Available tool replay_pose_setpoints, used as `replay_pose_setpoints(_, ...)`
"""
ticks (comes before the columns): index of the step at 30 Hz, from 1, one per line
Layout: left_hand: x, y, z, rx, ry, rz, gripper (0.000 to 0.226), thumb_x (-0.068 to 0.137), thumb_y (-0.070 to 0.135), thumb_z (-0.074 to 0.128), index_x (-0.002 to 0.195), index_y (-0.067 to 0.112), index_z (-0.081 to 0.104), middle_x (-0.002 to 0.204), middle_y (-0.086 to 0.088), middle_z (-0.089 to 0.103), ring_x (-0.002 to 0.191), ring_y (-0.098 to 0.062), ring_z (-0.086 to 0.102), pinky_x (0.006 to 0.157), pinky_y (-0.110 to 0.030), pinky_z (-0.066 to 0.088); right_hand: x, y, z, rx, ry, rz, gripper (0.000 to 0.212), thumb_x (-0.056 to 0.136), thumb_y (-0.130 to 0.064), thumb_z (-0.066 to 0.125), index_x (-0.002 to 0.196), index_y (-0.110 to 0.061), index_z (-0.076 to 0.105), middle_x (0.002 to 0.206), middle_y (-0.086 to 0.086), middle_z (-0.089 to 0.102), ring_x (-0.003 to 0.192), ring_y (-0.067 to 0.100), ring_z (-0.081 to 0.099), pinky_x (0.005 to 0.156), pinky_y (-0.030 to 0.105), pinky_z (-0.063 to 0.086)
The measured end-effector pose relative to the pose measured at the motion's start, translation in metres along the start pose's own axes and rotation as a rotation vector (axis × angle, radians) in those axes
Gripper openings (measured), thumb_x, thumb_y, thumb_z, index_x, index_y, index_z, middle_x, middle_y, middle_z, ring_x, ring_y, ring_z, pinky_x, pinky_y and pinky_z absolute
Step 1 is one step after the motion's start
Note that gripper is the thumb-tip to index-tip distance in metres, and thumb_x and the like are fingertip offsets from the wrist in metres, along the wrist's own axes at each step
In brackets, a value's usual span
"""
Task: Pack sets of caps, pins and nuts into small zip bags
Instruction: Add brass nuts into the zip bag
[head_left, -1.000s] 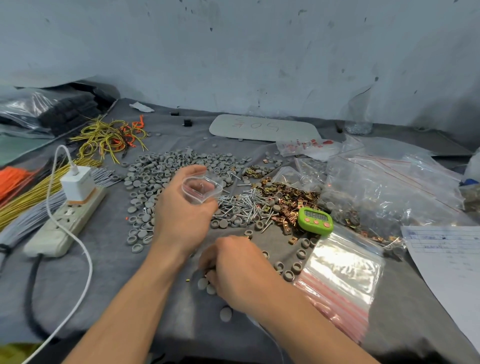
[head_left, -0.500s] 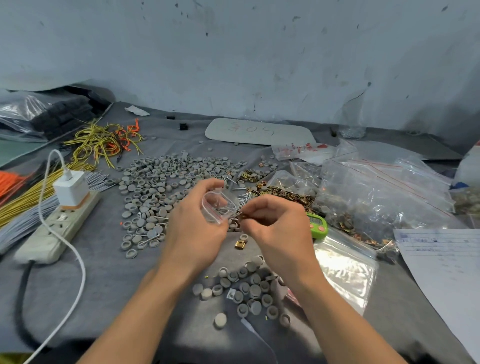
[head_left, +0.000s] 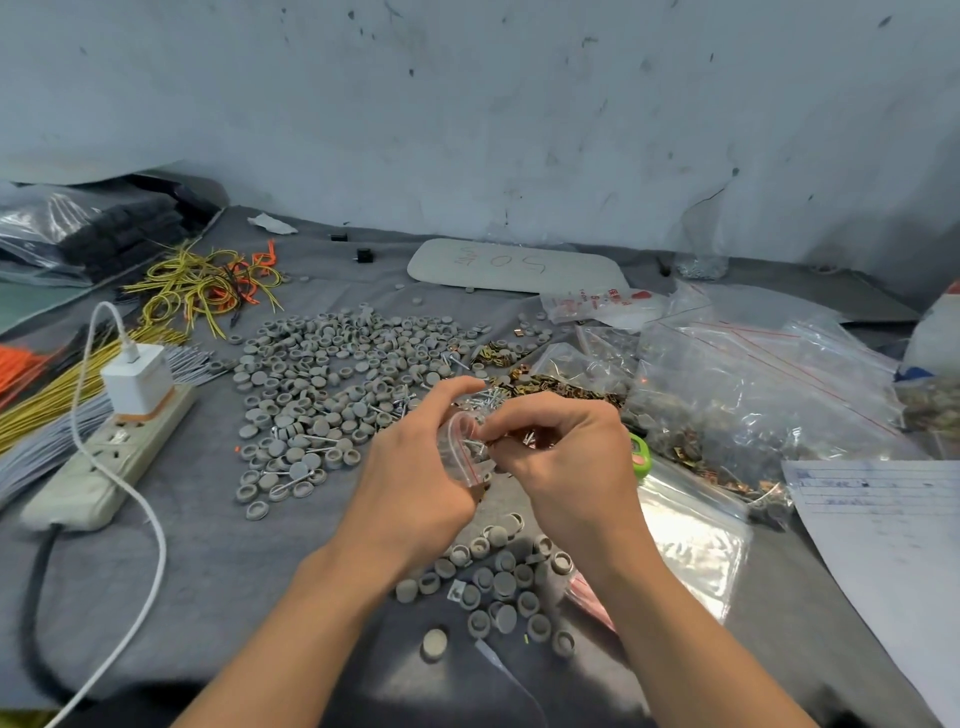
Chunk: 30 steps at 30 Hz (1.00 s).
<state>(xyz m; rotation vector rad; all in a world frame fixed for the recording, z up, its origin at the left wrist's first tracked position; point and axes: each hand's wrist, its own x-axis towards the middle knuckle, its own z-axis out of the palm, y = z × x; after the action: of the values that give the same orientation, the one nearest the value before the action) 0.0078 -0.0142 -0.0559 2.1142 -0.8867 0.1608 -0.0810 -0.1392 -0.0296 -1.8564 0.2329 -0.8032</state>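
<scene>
My left hand (head_left: 410, 478) holds a small clear zip bag (head_left: 465, 449) with a red seal line, its mouth held open toward the right. My right hand (head_left: 566, 462) pinches small metal pieces at the bag's mouth; its fingertips touch the opening. A wide spread of grey caps (head_left: 332, 384) covers the cloth behind my hands. A smaller cluster of grey caps (head_left: 498, 582) lies under my wrists. Silver pins (head_left: 488, 397) and brass nuts (head_left: 561, 387) lie just behind my fingers.
A power strip (head_left: 104, 457) with a white charger and cable sits at the left. Yellow and orange wires (head_left: 208, 286) lie at the back left. Large clear bags of parts (head_left: 753, 384), a stack of empty zip bags (head_left: 691, 540) and a paper sheet (head_left: 893, 551) fill the right. A green timer (head_left: 640, 457) peeks past my right hand.
My right hand came up from the near caps to the mouth of the bag and now feeds pieces into it. My left hand tilted the bag toward the right.
</scene>
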Motion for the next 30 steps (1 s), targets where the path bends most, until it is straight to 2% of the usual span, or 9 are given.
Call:
replay_pose_setpoints(6, -0.001, 0.002, -0.002, -0.052, 0.017, -0.003, 0.084, 0.070, 0.011, 0.082, 0.128, 0.061, 0.045, 0.093, 0.026, 0.069, 0.085, 0.009, 0.064, 0.064, -0.008, 0.047, -0.002, -0.006, 0.006, 0.000, -0.062, 0.016, 0.033, 0.079, 0.003, 0.080, 0.089, -0.027, 0.085, 0.084, -0.017, 0.079, 0.083, 0.002, 0.076, 0.078, 0.022, 0.061)
replay_pose_setpoints(9, -0.001, 0.003, -0.005, -0.050, 0.032, -0.001, 0.084, 0.071, 0.007, 0.085, 0.128, 0.057, 0.048, 0.093, 0.023, 0.068, 0.072, 0.012, 0.061, 0.059, -0.005, 0.043, 0.007, -0.003, -0.007, -0.015, 0.052, 0.055, 0.032, 0.086, -0.002, 0.080, 0.090, -0.033, 0.082, 0.084, -0.019, 0.078, 0.082, -0.001, 0.075, 0.076, 0.018, 0.060)
replay_pose_setpoints(13, 0.000, 0.002, -0.011, -0.077, 0.047, -0.013, 0.077, 0.076, 0.011, 0.084, 0.132, 0.050, 0.049, 0.098, 0.022, 0.069, 0.053, 0.003, 0.058, 0.056, -0.010, 0.044, 0.028, 0.012, -0.049, -0.414, 0.120, 0.262, 0.029, 0.090, -0.006, 0.077, 0.079, -0.033, 0.082, 0.076, -0.020, 0.076, 0.069, -0.003, 0.070, 0.057, 0.005, 0.049)
replay_pose_setpoints(15, -0.001, 0.003, -0.011, -0.078, 0.050, -0.021, 0.076, 0.077, 0.011, 0.084, 0.133, 0.049, 0.049, 0.100, 0.022, 0.068, 0.049, 0.004, 0.055, 0.054, -0.010, 0.044, 0.032, 0.020, -0.060, -0.686, 0.010, 0.353, 0.029, 0.090, -0.006, 0.072, 0.078, -0.031, 0.081, 0.085, -0.012, 0.078, 0.066, 0.004, 0.066, 0.058, 0.017, 0.052)
replay_pose_setpoints(17, -0.001, 0.004, -0.012, -0.070, 0.054, -0.026, 0.075, 0.078, 0.011, 0.084, 0.134, 0.046, 0.050, 0.099, 0.022, 0.067, 0.049, 0.005, 0.055, 0.054, -0.008, 0.043, 0.032, 0.024, -0.061, -0.867, -0.102, 0.404, 0.024, 0.089, -0.010, 0.070, 0.080, -0.029, 0.083, 0.090, -0.005, 0.079, 0.073, 0.014, 0.068, 0.071, 0.031, 0.060)
replay_pose_setpoints(20, -0.001, 0.005, -0.012, -0.053, 0.061, -0.034, 0.074, 0.078, 0.010, 0.084, 0.135, 0.044, 0.051, 0.097, 0.022, 0.067, 0.063, 0.004, 0.061, 0.060, -0.005, 0.043, 0.028, 0.026, -0.052, -1.039, -0.264, 0.412, 0.016, 0.088, -0.017, 0.069, 0.089, -0.024, 0.083, 0.091, 0.001, 0.078, 0.082, 0.024, 0.069, 0.080, 0.039, 0.062)
replay_pose_setpoints(23, -0.001, 0.006, -0.012, -0.061, 0.056, -0.045, 0.074, 0.078, 0.009, 0.083, 0.134, 0.044, 0.051, 0.098, 0.021, 0.067, 0.057, 0.000, 0.059, 0.055, -0.007, 0.043, 0.023, 0.028, -0.042, -1.150, -0.343, 0.366, 0.014, 0.088, -0.021, 0.070, 0.099, -0.021, 0.079, 0.093, 0.004, 0.075, 0.087, 0.029, 0.069, 0.078, 0.039, 0.060)
replay_pose_setpoints(27, 0.000, 0.006, -0.011, -0.058, 0.055, -0.046, 0.074, 0.077, 0.011, 0.084, 0.134, 0.046, 0.051, 0.098, 0.022, 0.067, 0.065, -0.002, 0.063, 0.058, -0.007, 0.043, 0.019, 0.025, -0.031, -1.208, -0.317, 0.316, 0.008, 0.087, -0.020, 0.073, 0.081, -0.017, 0.068, 0.071, 0.001, 0.062, 0.075, 0.031, 0.062, 0.061, 0.033, 0.045)
replay_pose_setpoints(30, 0.001, 0.005, -0.012, -0.053, 0.059, -0.043, 0.074, 0.077, 0.011, 0.084, 0.134, 0.045, 0.051, 0.097, 0.022, 0.067, 0.066, 0.000, 0.063, 0.058, -0.006, 0.043, 0.018, 0.023, -0.028, -1.134, -0.296, 0.327, 0.007, 0.087, -0.014, 0.070, 0.088, -0.020, 0.073, 0.081, 0.002, 0.071, 0.080, 0.030, 0.066, 0.066, 0.034, 0.051)
